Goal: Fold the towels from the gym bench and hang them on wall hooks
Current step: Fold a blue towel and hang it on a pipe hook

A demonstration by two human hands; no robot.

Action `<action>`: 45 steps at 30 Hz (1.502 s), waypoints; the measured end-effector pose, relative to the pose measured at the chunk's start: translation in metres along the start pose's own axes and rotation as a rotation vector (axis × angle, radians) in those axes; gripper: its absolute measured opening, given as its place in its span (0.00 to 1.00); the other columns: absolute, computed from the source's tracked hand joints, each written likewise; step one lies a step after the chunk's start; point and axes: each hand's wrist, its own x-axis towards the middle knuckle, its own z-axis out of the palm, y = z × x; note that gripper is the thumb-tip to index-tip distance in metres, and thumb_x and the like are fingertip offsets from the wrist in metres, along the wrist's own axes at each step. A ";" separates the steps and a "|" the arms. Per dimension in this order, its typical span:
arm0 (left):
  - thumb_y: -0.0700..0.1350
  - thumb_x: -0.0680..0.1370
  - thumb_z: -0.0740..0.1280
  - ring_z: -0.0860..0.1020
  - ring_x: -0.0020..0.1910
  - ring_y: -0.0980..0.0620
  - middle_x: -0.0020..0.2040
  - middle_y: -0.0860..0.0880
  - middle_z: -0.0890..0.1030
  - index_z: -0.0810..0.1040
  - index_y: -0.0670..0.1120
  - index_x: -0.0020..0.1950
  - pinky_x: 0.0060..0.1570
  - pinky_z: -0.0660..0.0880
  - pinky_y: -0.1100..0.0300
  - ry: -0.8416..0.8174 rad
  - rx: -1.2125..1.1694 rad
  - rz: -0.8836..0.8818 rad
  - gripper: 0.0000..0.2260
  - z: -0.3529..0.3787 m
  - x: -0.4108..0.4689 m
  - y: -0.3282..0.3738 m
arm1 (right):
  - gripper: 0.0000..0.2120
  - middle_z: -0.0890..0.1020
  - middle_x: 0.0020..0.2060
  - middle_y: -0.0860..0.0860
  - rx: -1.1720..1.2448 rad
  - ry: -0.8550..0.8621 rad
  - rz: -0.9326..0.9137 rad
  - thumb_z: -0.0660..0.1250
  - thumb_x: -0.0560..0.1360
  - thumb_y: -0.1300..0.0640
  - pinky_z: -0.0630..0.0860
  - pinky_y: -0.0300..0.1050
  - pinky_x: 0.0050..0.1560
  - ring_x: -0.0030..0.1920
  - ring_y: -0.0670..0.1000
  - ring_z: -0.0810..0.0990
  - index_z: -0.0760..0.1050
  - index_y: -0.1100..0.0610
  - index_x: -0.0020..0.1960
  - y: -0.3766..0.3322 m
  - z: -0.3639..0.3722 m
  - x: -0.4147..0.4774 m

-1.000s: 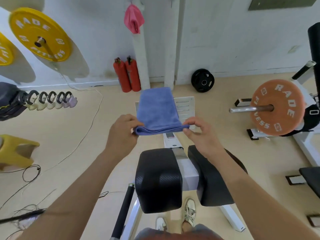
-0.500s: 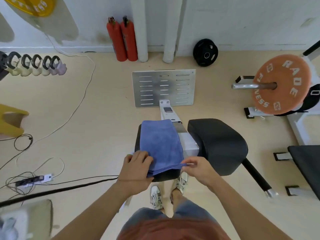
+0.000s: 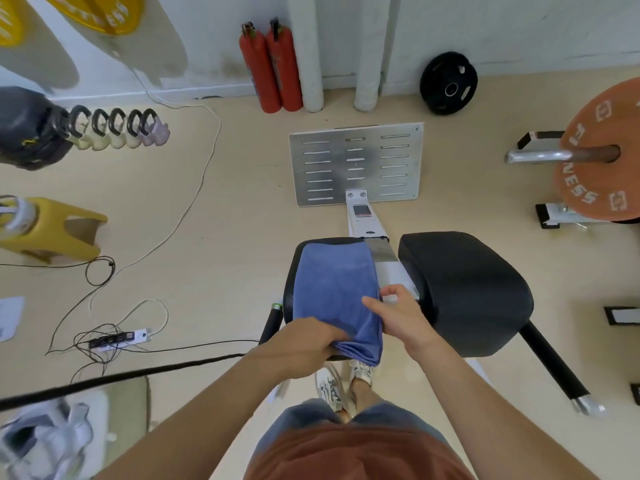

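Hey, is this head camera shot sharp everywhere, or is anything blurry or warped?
Head view: the blue towel is sharp at centre; head view: the white bundle at lower left is smeared; head view: the fire extinguishers lean, likely wide-lens perspective.

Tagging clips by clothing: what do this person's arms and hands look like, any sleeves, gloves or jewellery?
The left hand and right hand are ungloved, with no rings or watch visible. Both arms are bare, no sleeves in view. Rust-red top below.
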 end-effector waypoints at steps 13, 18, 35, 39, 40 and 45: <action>0.46 0.76 0.64 0.67 0.32 0.54 0.31 0.52 0.70 0.74 0.45 0.38 0.36 0.65 0.59 -0.233 -0.127 0.028 0.08 -0.001 -0.027 -0.017 | 0.09 0.84 0.41 0.58 -0.098 0.181 -0.052 0.72 0.67 0.59 0.81 0.52 0.44 0.41 0.57 0.82 0.81 0.64 0.44 -0.031 0.022 0.020; 0.39 0.76 0.61 0.70 0.34 0.56 0.34 0.54 0.72 0.71 0.49 0.42 0.36 0.68 0.64 -0.022 -0.157 0.004 0.06 -0.024 -0.026 -0.015 | 0.14 0.82 0.43 0.61 0.045 0.015 -0.041 0.65 0.67 0.66 0.78 0.51 0.47 0.43 0.56 0.79 0.79 0.66 0.51 -0.043 0.015 0.015; 0.48 0.77 0.66 0.75 0.41 0.56 0.40 0.57 0.77 0.79 0.51 0.47 0.44 0.73 0.62 0.422 -0.246 0.121 0.03 -0.084 -0.043 0.040 | 0.13 0.82 0.43 0.59 -0.078 -0.266 -0.325 0.60 0.74 0.67 0.78 0.50 0.47 0.42 0.55 0.79 0.79 0.56 0.53 -0.084 -0.012 -0.088; 0.43 0.76 0.69 0.77 0.46 0.59 0.43 0.60 0.80 0.81 0.55 0.49 0.47 0.73 0.69 0.571 -0.338 0.179 0.07 -0.102 -0.058 0.052 | 0.13 0.84 0.43 0.57 -0.137 -0.180 -0.454 0.62 0.73 0.64 0.80 0.54 0.48 0.42 0.55 0.81 0.81 0.53 0.51 -0.102 -0.021 -0.110; 0.41 0.75 0.69 0.77 0.47 0.60 0.43 0.61 0.80 0.80 0.57 0.48 0.48 0.72 0.71 0.604 -0.368 0.192 0.10 -0.106 -0.062 0.055 | 0.12 0.84 0.42 0.58 -0.162 -0.160 -0.501 0.62 0.73 0.64 0.80 0.51 0.45 0.40 0.53 0.80 0.82 0.54 0.50 -0.107 -0.021 -0.116; 0.38 0.72 0.67 0.80 0.47 0.60 0.45 0.60 0.82 0.80 0.58 0.46 0.50 0.72 0.72 0.708 -0.466 0.287 0.14 -0.120 -0.074 0.069 | 0.08 0.81 0.36 0.58 -0.219 -0.089 -0.694 0.64 0.73 0.64 0.74 0.41 0.38 0.34 0.52 0.76 0.82 0.58 0.44 -0.121 -0.022 -0.137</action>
